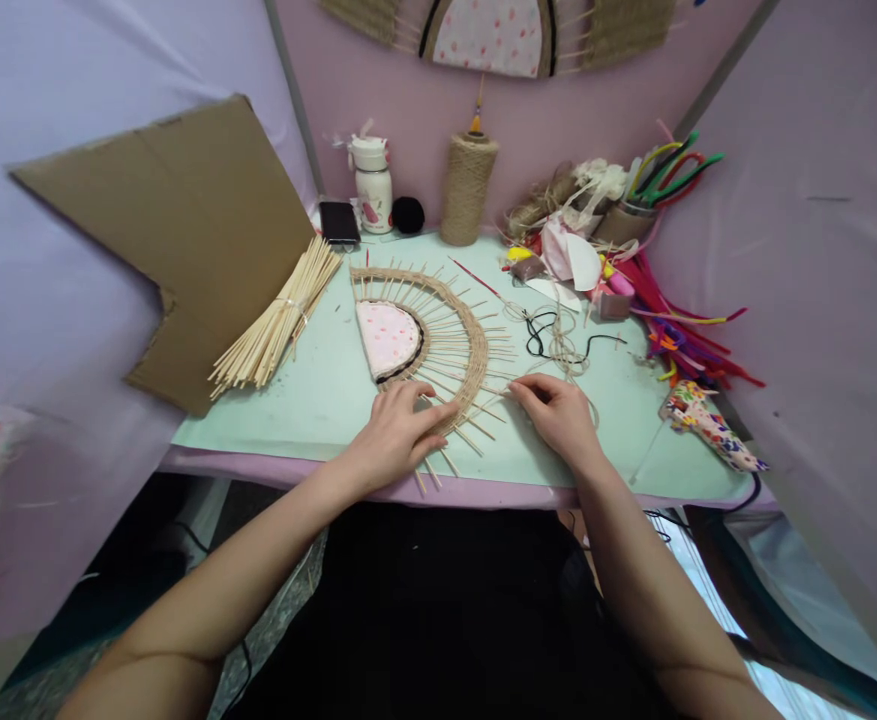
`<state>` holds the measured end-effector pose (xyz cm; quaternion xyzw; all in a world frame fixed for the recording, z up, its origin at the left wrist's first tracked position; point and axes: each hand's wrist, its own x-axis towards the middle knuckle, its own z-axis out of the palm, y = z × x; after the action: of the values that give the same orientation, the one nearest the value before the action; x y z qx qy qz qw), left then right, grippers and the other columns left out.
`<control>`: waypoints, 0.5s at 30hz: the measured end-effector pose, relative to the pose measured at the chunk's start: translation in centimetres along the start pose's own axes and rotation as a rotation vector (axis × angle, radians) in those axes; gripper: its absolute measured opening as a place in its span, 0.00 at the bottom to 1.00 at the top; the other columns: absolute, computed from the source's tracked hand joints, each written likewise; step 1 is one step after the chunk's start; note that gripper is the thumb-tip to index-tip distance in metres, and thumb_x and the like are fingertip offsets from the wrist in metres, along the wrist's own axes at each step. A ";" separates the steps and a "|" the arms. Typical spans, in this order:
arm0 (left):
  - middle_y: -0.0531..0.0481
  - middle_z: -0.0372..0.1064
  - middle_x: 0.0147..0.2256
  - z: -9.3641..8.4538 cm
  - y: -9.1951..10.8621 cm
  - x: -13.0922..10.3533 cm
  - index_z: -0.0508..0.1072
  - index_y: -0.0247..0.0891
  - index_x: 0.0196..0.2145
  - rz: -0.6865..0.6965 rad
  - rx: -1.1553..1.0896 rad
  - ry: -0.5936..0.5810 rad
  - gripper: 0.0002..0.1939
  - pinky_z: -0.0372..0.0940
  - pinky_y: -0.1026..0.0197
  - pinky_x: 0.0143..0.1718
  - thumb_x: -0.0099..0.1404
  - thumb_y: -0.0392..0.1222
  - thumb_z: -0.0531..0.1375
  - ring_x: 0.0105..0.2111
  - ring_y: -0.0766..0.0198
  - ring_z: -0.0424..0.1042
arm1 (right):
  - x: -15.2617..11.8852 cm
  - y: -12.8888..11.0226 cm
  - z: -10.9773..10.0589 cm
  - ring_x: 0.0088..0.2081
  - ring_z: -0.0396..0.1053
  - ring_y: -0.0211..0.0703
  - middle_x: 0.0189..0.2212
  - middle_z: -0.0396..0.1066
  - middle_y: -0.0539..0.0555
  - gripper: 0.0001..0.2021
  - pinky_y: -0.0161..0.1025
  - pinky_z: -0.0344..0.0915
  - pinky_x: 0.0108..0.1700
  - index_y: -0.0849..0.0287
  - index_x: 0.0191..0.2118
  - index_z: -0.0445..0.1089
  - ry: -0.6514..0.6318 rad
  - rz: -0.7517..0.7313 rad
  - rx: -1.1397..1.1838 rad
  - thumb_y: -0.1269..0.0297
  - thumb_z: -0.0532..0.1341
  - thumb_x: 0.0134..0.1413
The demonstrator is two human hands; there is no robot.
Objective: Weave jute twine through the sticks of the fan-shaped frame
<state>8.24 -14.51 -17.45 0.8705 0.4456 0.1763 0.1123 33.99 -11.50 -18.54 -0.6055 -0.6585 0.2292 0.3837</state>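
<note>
Out on the pale green tabletop [310, 420], near the middle, there's a half-round woven piece [477, 345] lying flat, with its straight side facing left and its curved side, sticks fanning out, pointing right. Its long axis follows that straight side, from the far left down toward the person and leaning a bit right. Left hand [406, 425] is palm down on the near end, fingers apart, touching the woven band. Right hand [554, 408] is just beside the curved edge, thumb and fingertips pinched together on what looks like a thin strand of twine [503, 390]. Beyond that hand sit some loops of black cord [534, 338]. Over on the left a bundle of sticks [277, 318] leans by the cardboard [205, 220], a twine cone [468, 190] stands upright at the back, and a floral-patterned glue gun [715, 428] lies off to the right
</note>
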 end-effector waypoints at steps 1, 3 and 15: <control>0.40 0.62 0.53 0.2 -0.1 -0.1 0.70 0.44 0.56 0.025 0.006 0.016 0.19 0.56 0.46 0.54 0.68 0.44 0.58 0.55 0.49 0.59 | 0.0 0.0 0.0 0.28 0.69 0.43 0.27 0.77 0.53 0.13 0.39 0.63 0.34 0.58 0.31 0.77 -0.005 0.001 0.000 0.54 0.60 0.53; 0.41 0.63 0.55 0.5 -0.4 -0.2 0.70 0.44 0.56 0.093 -0.001 0.017 0.18 0.53 0.45 0.56 0.69 0.42 0.57 0.57 0.50 0.59 | 0.0 0.0 0.0 0.28 0.69 0.43 0.27 0.77 0.53 0.13 0.39 0.63 0.34 0.58 0.31 0.77 -0.012 0.005 0.002 0.54 0.60 0.53; 0.44 0.71 0.40 -0.2 0.8 2.8 0.76 0.37 0.34 0.094 0.004 -0.075 0.13 0.62 0.53 0.46 0.70 0.44 0.55 0.42 0.57 0.69 | -0.6 -0.2 -0.7 0.26 0.67 0.40 0.25 0.74 0.52 0.09 0.38 0.62 0.33 0.58 0.30 0.74 0.010 -0.014 -0.039 0.58 0.61 0.51</control>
<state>10.31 -12.67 -16.36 0.8966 0.4002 0.1475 0.1189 34.42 -12.27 -18.08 -0.6095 -0.6652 0.2106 0.3765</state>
